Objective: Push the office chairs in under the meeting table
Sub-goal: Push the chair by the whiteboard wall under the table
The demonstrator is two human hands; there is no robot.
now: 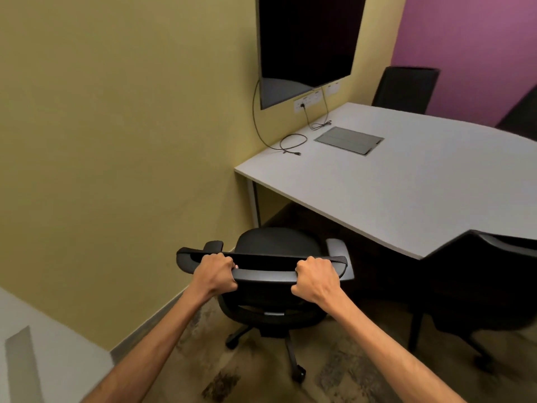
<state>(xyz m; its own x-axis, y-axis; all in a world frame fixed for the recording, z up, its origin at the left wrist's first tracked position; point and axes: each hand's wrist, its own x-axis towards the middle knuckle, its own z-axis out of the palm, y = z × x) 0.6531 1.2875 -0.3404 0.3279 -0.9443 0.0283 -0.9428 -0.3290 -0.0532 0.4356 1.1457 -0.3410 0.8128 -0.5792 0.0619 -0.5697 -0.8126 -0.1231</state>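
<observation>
Both hands (266, 276) grip the office chair (273, 248) backrest, short of the meeting table (406, 181).

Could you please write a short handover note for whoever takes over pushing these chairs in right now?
Left hand and right hand: both closed on the top rail of the held chair.
That chair stands near the meeting table's corner by the yellow wall, seat not yet under the top.
The chair on the right sits against the near edge; two more chairs are partly visible on the far side.
Left: roll the held chair in, then check the others.
</observation>
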